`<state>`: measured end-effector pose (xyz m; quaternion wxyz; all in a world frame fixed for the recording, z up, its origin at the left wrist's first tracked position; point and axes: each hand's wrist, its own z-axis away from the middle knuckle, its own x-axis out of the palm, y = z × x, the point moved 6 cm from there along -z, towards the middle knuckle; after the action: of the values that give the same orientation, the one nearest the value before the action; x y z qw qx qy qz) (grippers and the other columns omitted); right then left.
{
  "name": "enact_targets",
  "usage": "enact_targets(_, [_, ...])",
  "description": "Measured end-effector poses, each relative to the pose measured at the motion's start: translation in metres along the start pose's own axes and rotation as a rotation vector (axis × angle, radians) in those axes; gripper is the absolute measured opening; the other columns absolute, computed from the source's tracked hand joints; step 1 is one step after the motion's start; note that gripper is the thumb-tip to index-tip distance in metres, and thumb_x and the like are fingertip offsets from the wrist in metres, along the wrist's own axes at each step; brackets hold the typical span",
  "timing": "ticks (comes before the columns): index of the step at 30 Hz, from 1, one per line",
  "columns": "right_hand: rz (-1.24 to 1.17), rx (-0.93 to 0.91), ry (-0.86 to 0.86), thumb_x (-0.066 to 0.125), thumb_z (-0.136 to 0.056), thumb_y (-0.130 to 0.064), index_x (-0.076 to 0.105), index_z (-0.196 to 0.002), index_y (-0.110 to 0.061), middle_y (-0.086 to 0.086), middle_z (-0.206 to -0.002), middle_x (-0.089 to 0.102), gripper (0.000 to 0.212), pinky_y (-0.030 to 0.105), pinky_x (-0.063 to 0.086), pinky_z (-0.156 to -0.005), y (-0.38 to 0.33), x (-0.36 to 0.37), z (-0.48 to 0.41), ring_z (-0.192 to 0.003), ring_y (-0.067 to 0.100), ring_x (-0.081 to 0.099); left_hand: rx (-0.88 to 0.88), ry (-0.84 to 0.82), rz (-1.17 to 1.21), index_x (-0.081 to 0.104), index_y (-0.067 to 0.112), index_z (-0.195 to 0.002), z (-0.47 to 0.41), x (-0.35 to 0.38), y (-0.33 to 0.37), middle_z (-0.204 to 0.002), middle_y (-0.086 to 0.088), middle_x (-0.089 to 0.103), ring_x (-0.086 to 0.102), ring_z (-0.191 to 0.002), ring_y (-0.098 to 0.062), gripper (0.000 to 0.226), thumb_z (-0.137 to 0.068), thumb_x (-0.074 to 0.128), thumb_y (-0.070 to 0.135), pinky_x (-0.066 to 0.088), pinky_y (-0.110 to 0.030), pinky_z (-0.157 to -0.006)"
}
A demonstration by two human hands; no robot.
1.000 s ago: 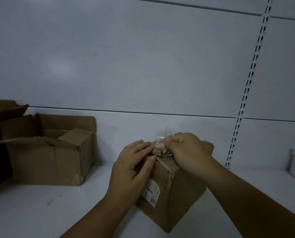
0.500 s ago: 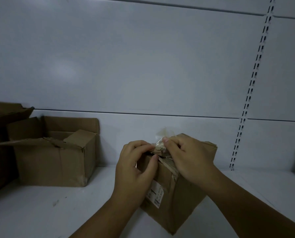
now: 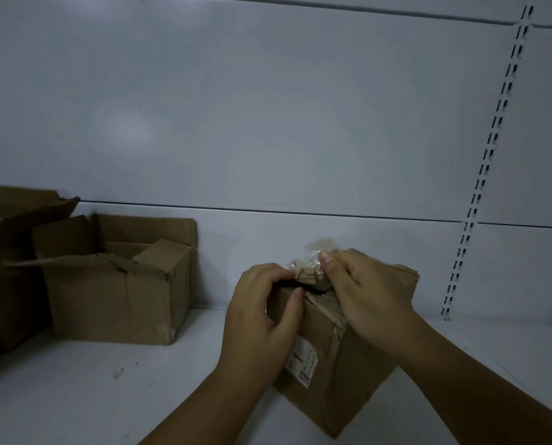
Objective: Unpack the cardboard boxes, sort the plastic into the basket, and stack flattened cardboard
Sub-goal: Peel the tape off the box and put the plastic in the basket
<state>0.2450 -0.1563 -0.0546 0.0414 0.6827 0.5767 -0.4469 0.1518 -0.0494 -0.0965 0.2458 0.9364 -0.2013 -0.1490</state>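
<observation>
A small brown box [image 3: 348, 345] sits on the white shelf [image 3: 91, 396], right in front of the person and a little to the right of the middle. Both hands are on its top near corner. The left hand [image 3: 261, 319] is curled over the top edge with its thumb pressed on the front side, holding the box so it will not slide. The right hand [image 3: 367, 297] comes in from the other side and pinches a crinkly bit of clear plastic [image 3: 310, 258] between thumb and finger. It could be tape peeling off or a bag poking out of the box; the light is dim and I cannot be sure which. The plastic sticks up and a little away from the person, so the next pull probably has to go up and back, and the right hand is the one already on it. A torn strip runs across the top from that corner toward the far right, under the right hand, so most of it is hidden. A white label [image 3: 302, 361] on the front is too blurry to read. On the left stand an open box [image 3: 117, 297] with its flaps up and another box [image 3: 8, 261] cut off by the edge. No basket can be clearly made out.
</observation>
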Motion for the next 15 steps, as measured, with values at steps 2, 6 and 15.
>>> enact_targets(2, [0.011,-0.004,0.007,0.031,-0.097,-0.041,0.051,-0.069,-0.017,0.001,-0.070,0.056,0.041,0.037,0.042,-0.068,-0.0001,-0.0001,-0.0001,-0.068,0.013,0.053,-0.021,-0.015,-0.005,0.054,0.037,-0.097,-0.0004,0.0012,-0.0006,-0.097,0.024,0.055,0.053,-0.096,0.003,0.016,-0.081,0.049,0.038,0.040,-0.007,-0.082])
enact_targets(6, [0.027,-0.022,-0.002,0.032,-0.097,-0.039,0.040,-0.062,-0.024,0.000,-0.066,0.051,0.040,0.036,0.039,-0.065,-0.0013,0.0000,0.0001,-0.065,0.013,0.050,-0.059,-0.080,-0.022,0.050,0.040,-0.093,-0.0038,0.0063,-0.0020,-0.093,0.024,0.053,0.049,-0.095,0.001,0.015,-0.080,0.043,0.040,0.034,-0.003,-0.079])
enact_targets(15, [0.093,0.018,0.055,0.031,-0.099,-0.036,0.039,-0.068,-0.028,-0.005,-0.069,0.050,0.033,0.023,0.033,-0.055,0.0048,-0.0006,-0.0020,-0.065,0.007,0.047,0.048,-0.066,0.000,0.061,0.028,-0.083,-0.0082,0.0076,0.0012,-0.086,0.024,0.056,0.051,-0.092,0.001,0.015,-0.081,0.045,0.026,0.038,-0.008,-0.080])
